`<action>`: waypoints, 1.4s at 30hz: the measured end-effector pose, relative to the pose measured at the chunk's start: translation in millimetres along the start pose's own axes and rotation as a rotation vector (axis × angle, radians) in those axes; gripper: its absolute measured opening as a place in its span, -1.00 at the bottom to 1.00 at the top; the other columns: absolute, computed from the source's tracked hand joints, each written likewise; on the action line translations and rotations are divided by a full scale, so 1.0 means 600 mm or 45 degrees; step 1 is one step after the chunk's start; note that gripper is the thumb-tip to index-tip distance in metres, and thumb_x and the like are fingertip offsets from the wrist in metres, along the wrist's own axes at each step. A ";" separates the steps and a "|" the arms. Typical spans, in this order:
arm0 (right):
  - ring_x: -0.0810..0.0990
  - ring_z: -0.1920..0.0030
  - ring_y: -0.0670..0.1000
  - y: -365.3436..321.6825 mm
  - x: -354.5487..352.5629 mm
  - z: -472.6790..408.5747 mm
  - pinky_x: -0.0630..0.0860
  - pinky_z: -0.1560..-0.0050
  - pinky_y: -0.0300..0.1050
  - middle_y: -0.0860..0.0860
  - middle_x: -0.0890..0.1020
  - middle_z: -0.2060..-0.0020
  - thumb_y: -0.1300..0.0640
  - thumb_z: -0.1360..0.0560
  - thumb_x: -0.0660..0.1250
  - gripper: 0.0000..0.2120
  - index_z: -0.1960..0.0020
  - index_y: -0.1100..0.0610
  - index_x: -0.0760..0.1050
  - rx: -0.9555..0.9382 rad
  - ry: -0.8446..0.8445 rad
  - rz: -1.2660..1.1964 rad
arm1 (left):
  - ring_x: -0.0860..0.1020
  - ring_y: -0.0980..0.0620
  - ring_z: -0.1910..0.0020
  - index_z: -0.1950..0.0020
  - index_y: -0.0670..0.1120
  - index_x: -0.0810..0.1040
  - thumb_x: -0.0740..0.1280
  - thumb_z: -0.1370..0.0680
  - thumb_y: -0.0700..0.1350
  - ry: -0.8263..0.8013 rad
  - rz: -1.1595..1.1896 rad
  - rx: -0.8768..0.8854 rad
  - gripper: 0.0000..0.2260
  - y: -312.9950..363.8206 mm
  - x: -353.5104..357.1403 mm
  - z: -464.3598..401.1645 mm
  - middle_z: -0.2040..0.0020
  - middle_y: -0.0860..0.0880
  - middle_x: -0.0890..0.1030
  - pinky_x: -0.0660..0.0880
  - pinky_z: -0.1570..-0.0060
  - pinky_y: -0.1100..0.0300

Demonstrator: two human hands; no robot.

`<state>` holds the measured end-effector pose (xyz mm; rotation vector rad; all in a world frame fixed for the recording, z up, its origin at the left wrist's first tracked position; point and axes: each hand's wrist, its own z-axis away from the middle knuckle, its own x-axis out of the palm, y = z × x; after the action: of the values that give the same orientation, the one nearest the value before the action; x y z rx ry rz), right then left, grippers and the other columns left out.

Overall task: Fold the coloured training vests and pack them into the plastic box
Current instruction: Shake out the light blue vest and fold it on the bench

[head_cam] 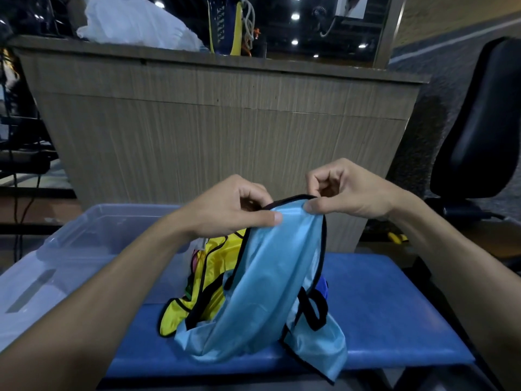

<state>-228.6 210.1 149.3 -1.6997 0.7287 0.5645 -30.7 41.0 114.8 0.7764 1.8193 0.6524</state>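
Note:
A light blue vest (265,292) with black trim hangs lifted above a blue bench (394,311), its lower end trailing over the bench's front edge. My left hand (234,207) pinches its upper edge on the left. My right hand (341,190) pinches the same black-trimmed edge on the right. Behind it lies a yellow vest (208,277) with black trim, partly covered, with bits of pink and dark blue fabric showing beside it. The clear plastic box (84,241) stands on the left of the bench, behind my left forearm.
A wood-grain counter (220,117) rises right behind the bench, carrying a white plastic bag (135,24) and a yellow and blue bag (225,26). A black office chair (479,131) stands at the right. Cables and dark equipment sit at the far left.

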 end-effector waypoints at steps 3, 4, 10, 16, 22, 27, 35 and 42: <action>0.36 0.37 -0.05 0.006 -0.002 -0.002 0.30 0.34 -0.29 0.08 0.45 0.41 0.28 -0.50 0.49 -0.70 0.27 0.38 0.43 0.009 0.062 0.054 | 0.54 0.03 0.25 0.21 0.00 0.71 0.49 -0.54 0.04 0.051 -0.177 -0.020 -0.83 -0.003 -0.014 -0.001 0.16 -0.04 0.59 0.44 0.22 0.04; 0.36 0.37 -0.04 0.007 -0.002 -0.003 0.31 0.35 -0.28 0.10 0.45 0.40 0.28 -0.50 0.50 -0.70 0.26 0.38 0.43 -0.001 0.090 0.061 | 0.53 0.04 0.26 0.20 -0.01 0.71 0.48 -0.54 0.05 0.056 -0.194 -0.030 -0.82 -0.005 -0.014 0.000 0.16 -0.03 0.58 0.43 0.23 0.05; 0.49 0.33 -0.04 -0.007 -0.027 -0.017 0.43 0.29 -0.20 0.13 0.55 0.34 0.22 -0.50 0.50 -0.77 0.23 0.23 0.49 -0.146 0.382 0.410 | 0.36 0.08 0.36 0.34 -0.11 0.52 0.46 -0.55 0.08 0.012 -0.217 -0.086 -0.62 -0.024 0.005 0.013 0.31 0.00 0.40 0.28 0.28 0.09; 0.51 0.30 -0.04 0.004 -0.053 -0.027 0.45 0.29 -0.16 -0.03 0.53 0.33 0.17 -0.52 0.47 -0.77 0.22 0.16 0.46 -0.194 0.874 0.826 | 0.29 -0.02 0.36 0.35 -0.20 0.43 0.44 -0.57 0.11 -0.100 -0.216 -0.155 -0.53 -0.033 -0.003 0.045 0.26 -0.23 0.35 0.24 0.27 0.06; 0.43 0.37 -0.13 0.041 -0.069 -0.030 0.34 0.33 -0.17 -0.06 0.48 0.39 0.11 -0.50 0.49 -0.71 0.25 0.17 0.43 -0.104 1.018 0.694 | 0.44 0.16 0.43 0.29 -0.09 0.55 0.42 -0.50 -0.05 0.431 0.231 0.000 -0.79 0.091 -0.096 0.044 0.39 0.03 0.51 0.38 0.41 0.33; 0.47 0.34 -0.13 0.043 -0.092 -0.029 0.42 0.28 -0.16 -0.04 0.54 0.35 0.13 -0.48 0.52 -0.75 0.24 0.14 0.47 -0.072 1.151 0.403 | 0.62 0.12 0.32 0.16 -0.09 0.69 0.47 -0.51 -0.08 0.163 -0.037 -0.258 -0.89 0.116 -0.151 0.038 0.24 -0.02 0.70 0.53 0.31 0.30; 0.57 0.18 -0.04 0.032 -0.084 -0.045 0.61 0.08 0.05 0.03 0.64 0.16 0.16 -0.49 0.47 -0.83 0.16 0.14 0.49 0.023 1.408 0.246 | 0.42 0.22 0.43 0.19 -0.09 0.68 0.48 -0.56 -0.06 -0.197 -0.533 -0.431 -0.84 -0.036 -0.087 0.099 0.43 0.18 0.51 0.32 0.33 0.31; 0.51 0.26 -0.13 0.035 -0.086 -0.010 0.49 0.22 -0.20 0.00 0.61 0.22 0.21 -0.49 0.50 -0.82 0.12 0.24 0.51 0.011 1.305 0.211 | 0.50 0.10 0.29 0.30 -0.12 0.60 0.41 -0.55 -0.21 0.188 0.119 -0.406 -0.79 -0.013 -0.112 0.142 0.31 0.01 0.53 0.47 0.23 0.27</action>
<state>-279.4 209.8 172.9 -1.8850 1.5878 -0.2677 66.3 -7.7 119.3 0.6140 1.7582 1.0556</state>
